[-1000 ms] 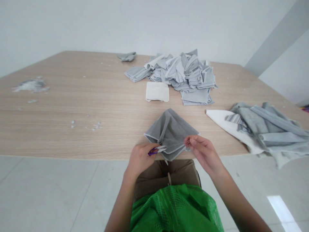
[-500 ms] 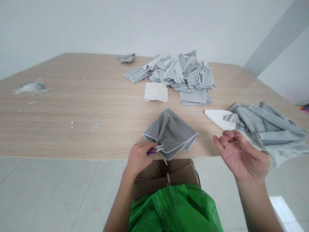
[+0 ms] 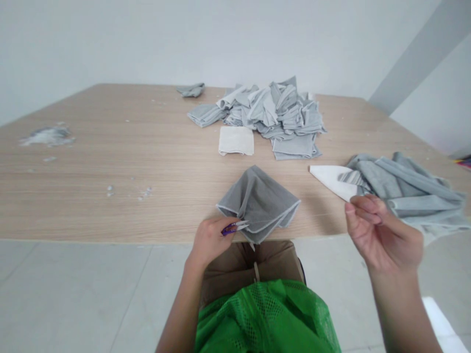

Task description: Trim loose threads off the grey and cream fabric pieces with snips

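Observation:
At the table's front edge, my left hand (image 3: 210,239) is closed round small purple-handled thread snips (image 3: 235,227) and appears to pinch the near corner of a grey cloth (image 3: 261,198) too. The snips' two blades point right, over the cloth, slightly apart. This cloth has a pale stitched border and lies half crumpled, one corner hanging over the edge. Off to the right, my right hand (image 3: 386,233) is raised with palm up and fingers pinched on a thin white thread (image 3: 324,214). The thread runs faintly back toward the cloth.
Behind lies a heap of grey cloths (image 3: 272,110), with a folded off-white cloth (image 3: 236,140) before it. More grey cloths (image 3: 415,189) and a white pointed piece (image 3: 331,177) lie at the right. Thread scraps (image 3: 49,136) are piled on the wooden table (image 3: 110,157) at left.
My right hand has moved farther right, drawing the thread out, and its fingers have closed more tightly. My left hand, the snips and the grey cloth stay nearly in place.

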Demonstrator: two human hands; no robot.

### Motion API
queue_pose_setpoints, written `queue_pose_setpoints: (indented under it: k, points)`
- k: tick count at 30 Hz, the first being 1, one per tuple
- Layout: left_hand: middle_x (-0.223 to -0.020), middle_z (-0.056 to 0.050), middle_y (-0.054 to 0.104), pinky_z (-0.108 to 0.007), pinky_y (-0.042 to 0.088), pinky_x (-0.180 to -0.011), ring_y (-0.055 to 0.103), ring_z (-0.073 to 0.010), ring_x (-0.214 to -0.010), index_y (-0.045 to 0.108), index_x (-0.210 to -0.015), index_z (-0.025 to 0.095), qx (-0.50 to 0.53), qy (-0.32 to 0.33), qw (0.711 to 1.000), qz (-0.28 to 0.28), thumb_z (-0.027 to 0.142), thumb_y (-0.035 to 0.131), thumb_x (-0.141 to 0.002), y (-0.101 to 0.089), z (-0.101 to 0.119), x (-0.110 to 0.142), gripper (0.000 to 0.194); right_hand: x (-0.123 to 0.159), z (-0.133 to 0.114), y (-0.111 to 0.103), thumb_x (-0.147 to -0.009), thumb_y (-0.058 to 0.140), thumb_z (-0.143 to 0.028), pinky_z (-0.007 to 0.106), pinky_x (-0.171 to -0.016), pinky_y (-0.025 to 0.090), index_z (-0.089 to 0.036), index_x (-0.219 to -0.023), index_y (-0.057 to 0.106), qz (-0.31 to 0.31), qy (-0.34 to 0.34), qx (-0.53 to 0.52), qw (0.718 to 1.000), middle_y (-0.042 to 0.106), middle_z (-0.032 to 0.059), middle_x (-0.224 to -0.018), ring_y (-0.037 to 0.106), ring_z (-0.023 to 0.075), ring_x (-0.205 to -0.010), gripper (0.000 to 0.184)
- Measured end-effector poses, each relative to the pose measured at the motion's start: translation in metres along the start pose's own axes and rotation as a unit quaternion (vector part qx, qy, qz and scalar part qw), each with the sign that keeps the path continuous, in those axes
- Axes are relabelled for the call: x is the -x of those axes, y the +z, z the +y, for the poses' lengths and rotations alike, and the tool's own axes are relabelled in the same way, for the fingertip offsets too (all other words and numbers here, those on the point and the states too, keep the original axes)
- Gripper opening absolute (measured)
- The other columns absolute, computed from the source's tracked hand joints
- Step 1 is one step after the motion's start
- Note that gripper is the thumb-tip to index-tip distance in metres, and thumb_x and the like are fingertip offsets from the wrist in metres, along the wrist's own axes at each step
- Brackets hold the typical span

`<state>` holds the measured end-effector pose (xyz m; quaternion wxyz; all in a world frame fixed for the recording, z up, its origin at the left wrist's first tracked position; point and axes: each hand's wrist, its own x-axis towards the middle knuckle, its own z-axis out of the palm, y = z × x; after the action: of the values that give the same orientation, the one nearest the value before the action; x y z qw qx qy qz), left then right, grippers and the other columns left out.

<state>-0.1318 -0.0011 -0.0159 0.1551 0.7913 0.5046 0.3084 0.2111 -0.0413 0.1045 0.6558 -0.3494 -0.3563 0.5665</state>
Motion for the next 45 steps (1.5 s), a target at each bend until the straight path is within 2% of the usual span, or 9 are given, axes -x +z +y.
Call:
queue_pose_setpoints:
  k: [5, 11, 14, 17, 20, 23, 28, 38, 45]
  points:
    - [-0.096, -0.002, 0.081, -0.028, 0.058, -0.081, 0.076, -0.0194, -0.085, 0.078, -0.1, 0.024, 0.033, -0.003, 0.999, -0.004, 0.014, 0.059, -0.085, -0.002, 0.003, 0.0, 0.027, -0.006, 0.004, 0.011, -0.076, 0.082, -0.031, 0.018, -0.098, 0.056, -0.028, -0.08, 0.068, -0.004, 0.023, -0.006, 1.0, 0.058, -0.0038, -0.077, 0.056, 0.009, -0.064, 0.014]
    - [-0.083, 0.0, 0.077, -0.022, 0.055, -0.07, 0.07, -0.014, -0.071, 0.075, -0.112, 0.021, 0.093, -0.015, 0.995, -0.012, 0.023, 0.065, -0.089, -0.01, 0.006, 0.001, 0.025, -0.016, 0.009, 0.027, -0.079, 0.077, -0.034, 0.036, -0.107, 0.053, -0.031, -0.079, 0.07, -0.018, 0.025, 0.029, 0.999, 0.063, -0.0017, -0.08, 0.064, 0.0149, -0.075, 0.007]
    - [-0.055, 0.007, 0.054, -0.019, 0.042, -0.052, 0.05, -0.0093, -0.049, 0.07, -0.121, 0.018, 0.107, -0.028, 0.994, -0.005, 0.03, 0.064, -0.092, -0.017, 0.009, 0.004, 0.032, -0.019, 0.006, 0.031, -0.079, 0.077, -0.033, 0.036, -0.11, 0.051, -0.032, -0.08, 0.071, -0.015, 0.015, 0.025, 0.999, 0.064, -0.0022, -0.08, 0.065, 0.0144, -0.076, 0.007]
    - [-0.049, 0.01, 0.036, -0.02, 0.031, -0.046, 0.036, -0.0088, -0.044, 0.064, -0.127, 0.017, 0.115, -0.045, 0.992, 0.015, 0.034, 0.057, -0.097, -0.029, 0.012, 0.008, 0.035, -0.019, 0.001, 0.035, -0.079, 0.077, -0.031, 0.033, -0.109, 0.053, -0.031, -0.08, 0.071, -0.016, 0.001, 0.016, 1.0, 0.065, -0.0024, -0.082, 0.063, 0.0116, -0.069, 0.006]
    - [-0.055, 0.008, 0.05, -0.021, 0.031, -0.048, 0.039, -0.0099, -0.047, 0.063, -0.13, 0.018, 0.106, -0.06, 0.993, 0.011, 0.038, 0.053, -0.099, -0.044, 0.014, 0.01, 0.038, -0.021, -0.003, 0.038, -0.078, 0.078, -0.028, 0.025, -0.105, 0.056, -0.029, -0.081, 0.071, -0.045, -0.013, -0.011, 0.999, 0.064, -0.0033, -0.081, 0.063, 0.0083, -0.065, 0.007]
    - [-0.09, 0.001, 0.074, -0.023, 0.042, -0.058, 0.056, -0.0116, -0.059, 0.063, -0.132, 0.021, 0.071, -0.049, 0.996, -0.03, 0.041, 0.049, -0.101, -0.059, 0.017, 0.008, 0.039, -0.024, -0.003, 0.043, -0.076, 0.079, -0.024, 0.019, -0.101, 0.057, -0.026, -0.079, 0.071, -0.071, -0.012, -0.047, 0.996, 0.065, -0.0041, -0.081, 0.064, 0.0064, -0.066, 0.009]
    - [-0.129, -0.002, 0.072, -0.031, 0.05, -0.096, 0.07, -0.0208, -0.109, 0.064, -0.131, 0.025, -0.02, 0.014, 0.996, -0.091, 0.042, 0.046, -0.103, -0.075, 0.018, -0.004, 0.038, -0.028, 0.003, 0.049, -0.08, 0.074, -0.022, 0.023, -0.102, 0.058, -0.026, -0.081, 0.071, -0.076, -0.007, -0.045, 0.996, 0.066, -0.0039, -0.08, 0.065, 0.0077, -0.066, 0.005]
    - [-0.108, -0.004, 0.078, -0.029, 0.057, -0.075, 0.075, -0.0213, -0.091, 0.07, -0.125, 0.029, -0.207, 0.144, 0.952, -0.173, 0.047, 0.048, -0.101, -0.082, 0.023, -0.024, 0.037, -0.031, 0.002, 0.054, -0.083, 0.069, -0.02, 0.02, -0.103, 0.056, -0.025, -0.08, 0.068, -0.08, -0.011, -0.047, 0.996, 0.066, -0.004, -0.081, 0.066, 0.007, -0.066, 0.006]
    - [-0.108, -0.004, 0.077, -0.034, 0.057, -0.076, 0.074, -0.0238, -0.094, 0.067, -0.129, 0.028, -0.22, 0.139, 0.949, -0.176, 0.05, 0.044, -0.102, -0.075, 0.024, -0.026, 0.041, -0.028, -0.002, 0.059, -0.083, 0.07, -0.023, 0.022, -0.102, 0.057, -0.027, -0.082, 0.069, -0.071, -0.021, -0.033, 0.997, 0.068, -0.0047, -0.083, 0.068, 0.0077, -0.07, 0.005]
